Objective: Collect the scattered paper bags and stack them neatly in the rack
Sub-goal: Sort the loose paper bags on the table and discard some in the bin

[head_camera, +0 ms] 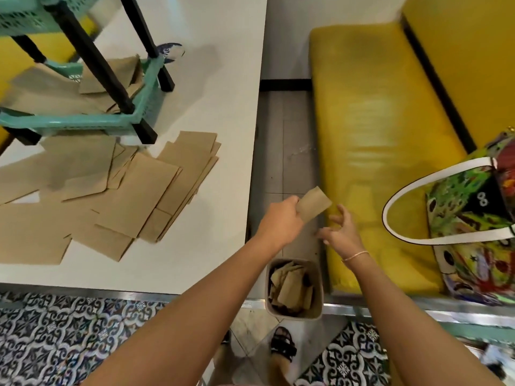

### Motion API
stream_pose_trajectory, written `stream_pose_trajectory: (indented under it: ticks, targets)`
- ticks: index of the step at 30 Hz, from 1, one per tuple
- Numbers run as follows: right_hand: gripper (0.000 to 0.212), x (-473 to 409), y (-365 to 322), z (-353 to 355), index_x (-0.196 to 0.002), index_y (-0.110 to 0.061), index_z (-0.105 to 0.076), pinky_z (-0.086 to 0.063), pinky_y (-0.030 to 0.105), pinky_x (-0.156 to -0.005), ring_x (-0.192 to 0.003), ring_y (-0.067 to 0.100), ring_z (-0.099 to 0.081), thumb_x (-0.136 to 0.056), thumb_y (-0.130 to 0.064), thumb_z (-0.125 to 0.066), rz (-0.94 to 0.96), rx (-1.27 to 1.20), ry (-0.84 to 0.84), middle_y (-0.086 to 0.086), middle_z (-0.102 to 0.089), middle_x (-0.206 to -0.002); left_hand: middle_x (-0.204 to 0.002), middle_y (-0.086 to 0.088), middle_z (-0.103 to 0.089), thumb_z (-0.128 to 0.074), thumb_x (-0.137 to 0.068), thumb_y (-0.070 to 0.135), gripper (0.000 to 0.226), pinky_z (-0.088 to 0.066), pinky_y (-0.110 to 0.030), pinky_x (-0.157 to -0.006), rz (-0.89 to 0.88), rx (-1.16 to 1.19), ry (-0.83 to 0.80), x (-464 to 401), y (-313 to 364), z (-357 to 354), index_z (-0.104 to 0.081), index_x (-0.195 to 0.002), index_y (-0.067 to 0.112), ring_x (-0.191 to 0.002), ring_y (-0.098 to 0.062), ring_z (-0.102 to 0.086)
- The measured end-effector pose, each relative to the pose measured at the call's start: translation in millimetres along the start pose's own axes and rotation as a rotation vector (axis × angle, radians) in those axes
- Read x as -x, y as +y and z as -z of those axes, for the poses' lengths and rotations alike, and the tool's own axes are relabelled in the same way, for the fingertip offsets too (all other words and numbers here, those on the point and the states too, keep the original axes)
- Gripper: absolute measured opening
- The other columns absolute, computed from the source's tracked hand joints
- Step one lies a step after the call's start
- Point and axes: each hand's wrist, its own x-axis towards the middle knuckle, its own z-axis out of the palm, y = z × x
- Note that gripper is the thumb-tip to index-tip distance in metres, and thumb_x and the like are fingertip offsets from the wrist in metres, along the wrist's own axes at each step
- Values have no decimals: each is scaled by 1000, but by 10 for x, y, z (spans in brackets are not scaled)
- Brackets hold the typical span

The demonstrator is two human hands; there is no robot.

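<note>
Brown paper bag [313, 203], centre frame, pinched in our left hand [281, 221]; right hand [338, 235] loose, apparently empty. It could drop into the bin [320, 296] below.

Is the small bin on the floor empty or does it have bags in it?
Not empty: the small bin holds several brown paper bags jumbled inside.

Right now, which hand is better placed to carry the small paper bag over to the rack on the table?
The left hand. It already grips the small paper bag, and it is on the side of the table where the rack stands. The right hand holds nothing and is nearer the yellow bench.
</note>
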Motion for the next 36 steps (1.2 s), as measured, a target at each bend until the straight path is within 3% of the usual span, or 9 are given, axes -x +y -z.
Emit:
stream_pose_trajectory:
  ticks: [2, 6, 9, 12, 14, 17, 22, 27, 36]
  targets:
    - [81, 79, -116, 88, -138, -14, -38, -52, 33, -80, -98, 24, -58, -68, 3, -77, 94, 39, -43, 5, -52, -119, -104, -13, -63, -50, -94, 20, 24, -53, -40, -80, 33, -46, -61, -20, -60, -107, -54, -117, 12, -92, -28, -61]
    - [10, 132, -56, 129, -87, -4, -68, -43, 26, -65, -72, 15, -53, -79, -9, -70, 145, 408, -171, 12, -65, -80, -108, -13, -60, -47, -94, 12, 26, -49, -32, -74, 59, -130, -199, -47, -168, -311, -52, -120, 13, -85, -22, -56]
    - [30, 83, 236, 118, -60, -20, -51, -33, 10, -43, -52, 7, -45, -88, -11, -56, 11, 676, -153, -1, -52, -58, -117, -12, -57, -47, -94, 12, 43, -52, -33, -79, 86, -145, -184, -69, -242, -372, -41, -136, 19, -92, -23, -58]
    - [5, 98, 542, 91, -87, -14, -61, -46, 11, -58, -72, 18, -62, -85, -10, -58, -200, 903, -222, 5, -66, -84, -129, -10, -51, -47, -96, 18, 46, -47, -32, -89, 72, -120, -155, -59, -252, -311, -35, -140, 20, -109, -23, -55]
    - [25, 97, 713, 34, -110, -9, -60, -49, 25, -80, -102, 22, -62, -85, -14, -61, -255, 1141, -280, 9, -64, -113, -137, -7, -47, -47, -96, 17, 46, -42, -25, -91, 33, -85, -110, -42, -251, -226, -35, -141, 20, -115, -19, -52]
    - [31, 135, 833, -71, -122, -9, -54, -45, 26, -90, -116, 21, -55, -92, -17, -51, -246, 1216, -287, 7, -57, -127, -139, -3, -45, -48, -96, 16, 45, -39, -19, -86, -6, -26, -20, -9, -255, -96, -37, -140, 21, -111, -16, -56]
    - [28, 149, 857, -251, -112, -7, -59, -39, 23, -72, -99, 24, -60, -94, -26, -47, -266, 1143, -328, 9, -64, -116, -140, 2, -46, -52, -95, 17, 45, -38, -20, -94, -37, 62, 91, 29, -284, 125, -39, -138, 22, -120, -13, -51]
    - [29, 30, 524, -391, -114, -5, -61, -50, 31, -89, -106, 27, -61, -93, -21, -47, -277, 961, -215, 13, -64, -116, -136, 2, -50, -51, -95, 14, 40, -38, -23, -100, -71, 130, 197, 50, -382, 442, -43, -134, 20, -124, -13, -49]
    - [27, 171, -530, -866, -114, -8, -64, -52, 36, -84, -84, 24, -61, -90, -18, -59, 27, 624, 60, 12, -67, -109, -134, -5, -49, -48, -92, 11, 42, -33, -26, -101, -17, 5, 432, 181, -883, 1120, -43, -134, 12, -123, -20, -42]
